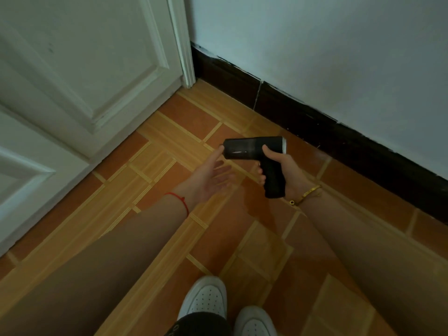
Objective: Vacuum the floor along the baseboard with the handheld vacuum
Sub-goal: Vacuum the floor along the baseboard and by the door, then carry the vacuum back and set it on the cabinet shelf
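Note:
A black handheld vacuum (pixel 252 147), pistol-shaped with a silver ring at its right end, is held in the air above the floor. My right hand (pixel 283 170) is closed around its handle. My left hand (pixel 211 178) is open, palm up, and one fingertip touches the vacuum's left end. A dark baseboard (pixel 339 139) runs along the foot of the pale wall, from the door frame down to the right, a short way beyond the vacuum.
A white panelled door (pixel 80 76) and its frame (pixel 186 57) fill the left side and meet the baseboard in the corner. The floor (pixel 169 141) is orange and tan tile. My white shoes (pixel 208 299) stand at the bottom edge.

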Demonstrator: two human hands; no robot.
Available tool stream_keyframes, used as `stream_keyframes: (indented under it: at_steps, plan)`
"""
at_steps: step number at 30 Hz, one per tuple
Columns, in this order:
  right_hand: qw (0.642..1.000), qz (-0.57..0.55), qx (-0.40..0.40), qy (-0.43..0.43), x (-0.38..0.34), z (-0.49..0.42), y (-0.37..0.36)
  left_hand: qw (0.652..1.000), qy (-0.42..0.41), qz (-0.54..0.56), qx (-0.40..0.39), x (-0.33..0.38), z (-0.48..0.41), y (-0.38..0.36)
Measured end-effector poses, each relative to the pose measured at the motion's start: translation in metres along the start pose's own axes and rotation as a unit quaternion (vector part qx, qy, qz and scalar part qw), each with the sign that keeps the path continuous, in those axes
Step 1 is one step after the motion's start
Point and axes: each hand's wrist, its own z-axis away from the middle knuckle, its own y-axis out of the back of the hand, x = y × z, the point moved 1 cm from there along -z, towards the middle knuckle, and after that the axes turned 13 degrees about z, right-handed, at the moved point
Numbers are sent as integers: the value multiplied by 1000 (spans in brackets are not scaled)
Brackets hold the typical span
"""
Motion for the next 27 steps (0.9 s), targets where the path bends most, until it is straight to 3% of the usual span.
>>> stream_keyframes:
  at_steps: [9,27]
  plan:
    - [995,-43,-85,41,6,7,3,995,-61,79,-29,7,-4,-19]
    - [989,-111,-54,83,13,34,22,992,-101,16,-72,-3,0,-51]
